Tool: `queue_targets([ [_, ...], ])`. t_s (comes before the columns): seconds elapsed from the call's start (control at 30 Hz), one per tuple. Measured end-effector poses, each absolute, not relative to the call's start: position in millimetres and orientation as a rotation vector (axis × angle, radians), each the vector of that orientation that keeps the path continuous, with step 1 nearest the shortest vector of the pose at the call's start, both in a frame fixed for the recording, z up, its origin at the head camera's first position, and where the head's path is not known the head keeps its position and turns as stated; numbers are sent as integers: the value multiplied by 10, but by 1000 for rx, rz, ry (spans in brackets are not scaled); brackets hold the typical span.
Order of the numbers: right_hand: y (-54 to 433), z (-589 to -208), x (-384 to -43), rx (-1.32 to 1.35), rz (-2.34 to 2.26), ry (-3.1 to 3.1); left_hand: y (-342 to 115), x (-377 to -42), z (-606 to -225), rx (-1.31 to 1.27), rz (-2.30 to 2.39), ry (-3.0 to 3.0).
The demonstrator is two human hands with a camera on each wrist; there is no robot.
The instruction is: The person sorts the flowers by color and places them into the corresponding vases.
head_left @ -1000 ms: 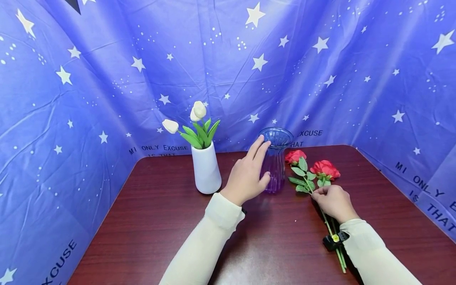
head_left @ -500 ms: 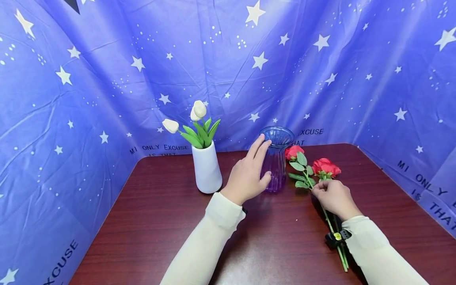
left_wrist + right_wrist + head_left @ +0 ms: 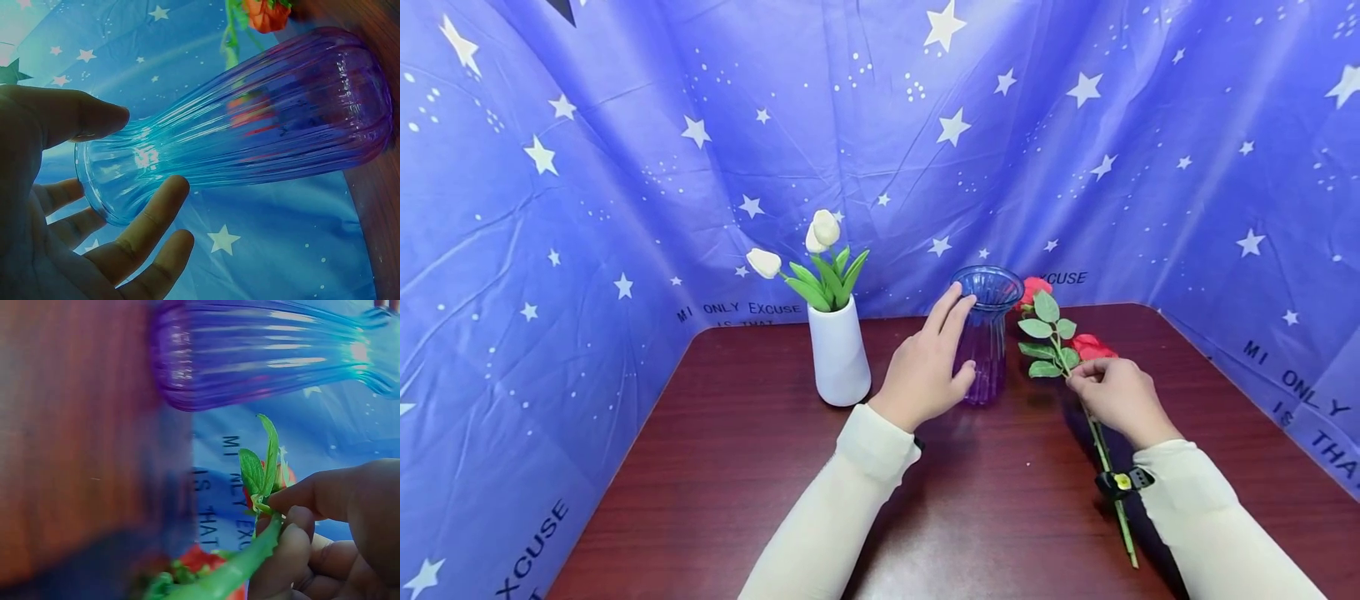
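My left hand (image 3: 925,371) reaches to the blue-and-purple ribbed glass vase (image 3: 987,358), its fingers extended at the flared rim. In the left wrist view the thumb and spread fingers lie on either side of the vase's neck (image 3: 147,153). My right hand (image 3: 1123,400) pinches the green stem (image 3: 250,556) of a red rose (image 3: 1036,292) between thumb and fingertips, just below its leaves (image 3: 1047,329). This rose slants close over the table, its bloom partly behind the vase rim. A second red rose (image 3: 1092,347) lies beyond the right hand, which partly hides it.
A white vase (image 3: 838,354) with white tulips (image 3: 826,227) stands left of the glass vase. The dark red wooden table (image 3: 752,458) is walled by a blue star-printed cloth (image 3: 865,150). The right wrist carries a black strap device (image 3: 1123,482).
My right hand has moved slightly up and away with the pinched rose, whose bloom has risen nearer the glass vase's rim. The second rose stays low. My left hand keeps its place at the vase.
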State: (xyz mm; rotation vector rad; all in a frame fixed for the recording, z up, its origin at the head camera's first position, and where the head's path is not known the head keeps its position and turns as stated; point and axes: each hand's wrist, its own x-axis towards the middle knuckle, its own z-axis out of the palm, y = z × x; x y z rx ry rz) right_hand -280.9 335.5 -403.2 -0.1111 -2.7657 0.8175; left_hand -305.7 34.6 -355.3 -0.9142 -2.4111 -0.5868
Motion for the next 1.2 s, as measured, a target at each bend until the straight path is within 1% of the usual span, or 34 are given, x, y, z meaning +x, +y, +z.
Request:
queue_targets([
  [0.57,3356,-3387,-2891,-73,928,-2650,329,-3045,-3547,-917,-578,-2406],
  [1.2,3232,-3192,-2748,-69,832,-2514,336,-3054,-3533,-916,-579,-2415],
])
